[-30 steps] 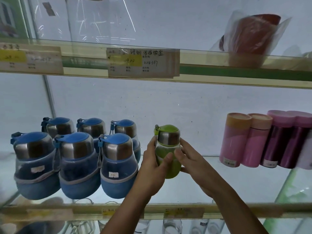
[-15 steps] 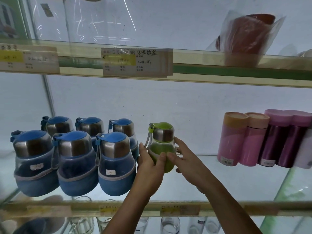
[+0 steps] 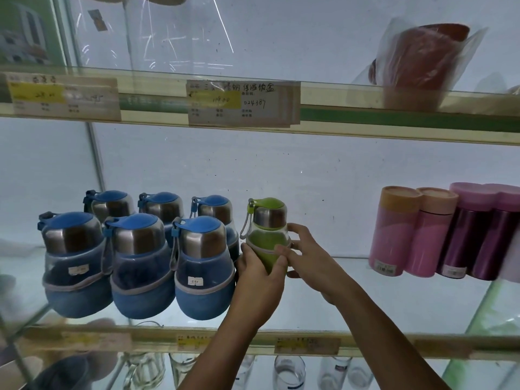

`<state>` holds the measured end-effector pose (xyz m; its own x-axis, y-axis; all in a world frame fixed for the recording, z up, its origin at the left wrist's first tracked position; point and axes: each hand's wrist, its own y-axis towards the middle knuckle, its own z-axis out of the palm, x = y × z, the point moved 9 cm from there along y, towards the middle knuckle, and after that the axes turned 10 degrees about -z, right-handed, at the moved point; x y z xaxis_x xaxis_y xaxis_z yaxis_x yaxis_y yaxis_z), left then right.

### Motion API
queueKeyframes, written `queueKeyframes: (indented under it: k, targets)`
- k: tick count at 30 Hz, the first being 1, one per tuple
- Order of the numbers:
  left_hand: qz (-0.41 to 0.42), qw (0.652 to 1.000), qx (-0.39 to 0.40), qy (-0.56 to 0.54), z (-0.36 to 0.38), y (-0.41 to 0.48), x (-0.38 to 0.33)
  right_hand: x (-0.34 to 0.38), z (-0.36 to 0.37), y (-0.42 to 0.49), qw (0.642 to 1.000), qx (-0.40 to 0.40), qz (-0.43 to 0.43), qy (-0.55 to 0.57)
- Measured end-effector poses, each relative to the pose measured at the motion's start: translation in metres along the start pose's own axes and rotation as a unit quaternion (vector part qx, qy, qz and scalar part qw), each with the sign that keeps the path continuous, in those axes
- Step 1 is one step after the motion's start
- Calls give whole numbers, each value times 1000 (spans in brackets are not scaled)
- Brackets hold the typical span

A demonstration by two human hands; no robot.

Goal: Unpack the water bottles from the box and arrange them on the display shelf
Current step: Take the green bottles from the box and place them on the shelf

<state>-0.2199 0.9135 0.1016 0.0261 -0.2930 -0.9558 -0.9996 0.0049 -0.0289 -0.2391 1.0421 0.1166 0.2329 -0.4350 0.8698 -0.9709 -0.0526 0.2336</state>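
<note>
While six blue bottles already stand in two rows of three at the left of the glass shelf, a green bottle is only now being set down just to their right, level with the back row. It is upright, cap on top, its cord loop hanging on the left side. The left hand wraps the lower body from the front, touching or nearly touching the nearest blue bottle; the right hand cups the other side, fingers reaching behind the shoulder. Both grips are closed on the green bottle. Its base is hidden by the hands, so whether it rests on the glass cannot be told. Further right, well apart, stands a cluster of pink flasks. By the look of it, the blue set is done and the green group has just begun; the box is out of view, so how many remain is unknown
</note>
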Motion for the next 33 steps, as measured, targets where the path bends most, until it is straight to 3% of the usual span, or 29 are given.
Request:
queueKeyframes:
  k: [11, 19, 33]
  targets:
    - [-14, 999, 2, 29, 4, -12, -2, -2, 8, 1, 1000, 17, -8, 7]
    - [43, 996, 11, 73, 6, -33, -12, 1, 6, -5, 1000, -1, -14, 14]
    - [183, 982, -15, 43, 23, -55, -40, -2, -52, -66, 991, -136, -11, 18]
